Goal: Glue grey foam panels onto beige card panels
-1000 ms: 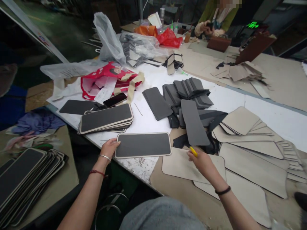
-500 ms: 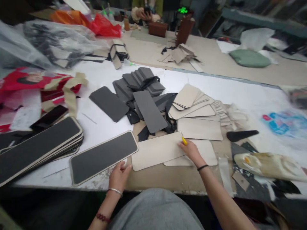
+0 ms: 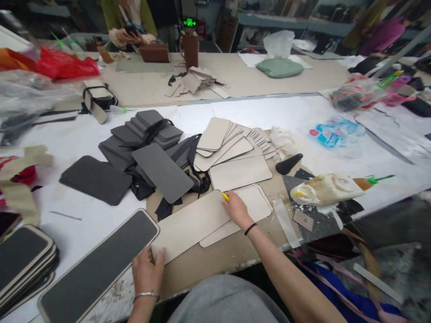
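Note:
A long beige panel [image 3: 191, 222] with rounded corners lies slanted on the table in front of me. My left hand [image 3: 147, 271] is at its lower left corner, fingers curled at the end and thumb by the near edge. My right hand [image 3: 236, 210] pinches a small yellow tool [image 3: 225, 196] at the panel's upper right corner; its tip is too small to make out. Another beige panel [image 3: 215, 235] lies partly underneath. Left of my left hand rests a long dark grey panel with a beige border [image 3: 101, 264].
Dark grey pieces [image 3: 163, 172] and fanned beige pieces [image 3: 215, 134] lie beyond the panel. Bordered panels [image 3: 23, 255] are stacked at left. A stained whitish bottle [image 3: 326, 188] and a black tapered object [image 3: 288, 164] lie at right. A person [image 3: 129, 27] stands across the table.
The view has swung to the right, so things sit further left. My left hand has come onto the beige panel's corner. My right hand still holds the yellow tool at the far corner.

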Motion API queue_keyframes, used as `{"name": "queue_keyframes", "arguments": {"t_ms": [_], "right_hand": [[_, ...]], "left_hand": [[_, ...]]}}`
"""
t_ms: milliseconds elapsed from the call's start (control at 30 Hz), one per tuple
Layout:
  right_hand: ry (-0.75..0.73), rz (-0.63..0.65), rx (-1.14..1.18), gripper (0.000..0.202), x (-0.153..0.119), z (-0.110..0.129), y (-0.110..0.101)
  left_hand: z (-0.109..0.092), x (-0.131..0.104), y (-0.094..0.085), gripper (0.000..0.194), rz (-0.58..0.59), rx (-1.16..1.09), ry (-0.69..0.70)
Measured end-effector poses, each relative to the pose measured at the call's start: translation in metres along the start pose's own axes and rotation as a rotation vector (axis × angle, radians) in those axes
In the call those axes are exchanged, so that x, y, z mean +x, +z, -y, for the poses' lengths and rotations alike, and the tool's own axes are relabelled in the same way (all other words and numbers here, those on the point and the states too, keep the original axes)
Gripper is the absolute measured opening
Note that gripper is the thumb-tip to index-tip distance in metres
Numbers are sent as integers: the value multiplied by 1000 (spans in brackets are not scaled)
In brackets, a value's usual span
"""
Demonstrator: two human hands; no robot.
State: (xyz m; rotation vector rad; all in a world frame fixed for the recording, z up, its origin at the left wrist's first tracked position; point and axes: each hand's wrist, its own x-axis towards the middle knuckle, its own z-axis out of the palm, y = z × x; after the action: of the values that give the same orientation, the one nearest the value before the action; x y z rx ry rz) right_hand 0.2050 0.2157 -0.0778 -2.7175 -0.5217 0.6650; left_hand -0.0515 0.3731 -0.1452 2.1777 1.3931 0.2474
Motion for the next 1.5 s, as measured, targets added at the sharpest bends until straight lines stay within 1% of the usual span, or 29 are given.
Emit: {"name": "queue_keyframes", "arguments": {"t_ms": [100,200,267,333,367,433,500,567,633,667,733,800,900,1033,1100,1167,1233,1300,1333,1367,1400,1500], "right_hand": [[-17,-24,-7,16,-3,-20,-17],[30,-119,-78,15,-6,-57,-40],[100,-174,-154,14,-6,-85,-55],[159,-198,-226,16,-6,-108,-64],[176,-201,-257,17,-6,-117,-67],[175,-197,-297,20,-7,-126,-68],[163,-183,-319,21,-7,-127,-64],[167,-168,-334,23,-7,-124,-59],[177,-148,-345,25,-6,-122,-55],[177,-128,-350,24,-5,-122,-54],[183,-77,-353,22,-2,-122,-55],[199,-49,-331,23,2,-121,-60],[175,-67,-259,25,11,-112,-74],[22,-88,-253,26,30,-94,-92],[2,-75,-263,25,38,-88,-96],[12,-70,-265,24,39,-85,-95],[26,-129,-278,25,30,-84,-90],[40,-213,-301,26,12,-87,-80],[41,-224,-309,26,2,-90,-73],[36,-197,-307,25,-8,-93,-66],[27,-136,-298,25,-18,-97,-57],[17,87,-250,31,-37,-110,-29]], "left_hand": [[-6,1,4,44,65,-106,-7],[-26,-4,15,45,155,-196,11],[-45,-11,26,43,203,-236,69],[-64,-19,37,38,248,-265,162],[-71,-22,41,34,272,-271,209],[-81,-26,46,26,304,-260,301],[-85,-26,48,24,273,-226,384],[-87,-19,49,26,170,-189,440],[-90,-8,54,39,76,-164,455],[-92,-2,56,49,61,-157,458],[-98,10,62,62,102,-143,475],[-104,21,66,65,171,-135,515],[-110,29,68,66,222,-135,590],[-111,31,68,75,266,-52,655],[-110,29,69,79,285,37,674],[-108,25,69,80,291,121,696],[-106,20,70,78,283,184,719],[-105,17,71,76,267,223,741],[-105,16,71,75,260,233,750],[-104,16,72,74,253,237,758],[-104,15,72,74,248,238,766],[-104,14,73,73,232,244,784]]}}
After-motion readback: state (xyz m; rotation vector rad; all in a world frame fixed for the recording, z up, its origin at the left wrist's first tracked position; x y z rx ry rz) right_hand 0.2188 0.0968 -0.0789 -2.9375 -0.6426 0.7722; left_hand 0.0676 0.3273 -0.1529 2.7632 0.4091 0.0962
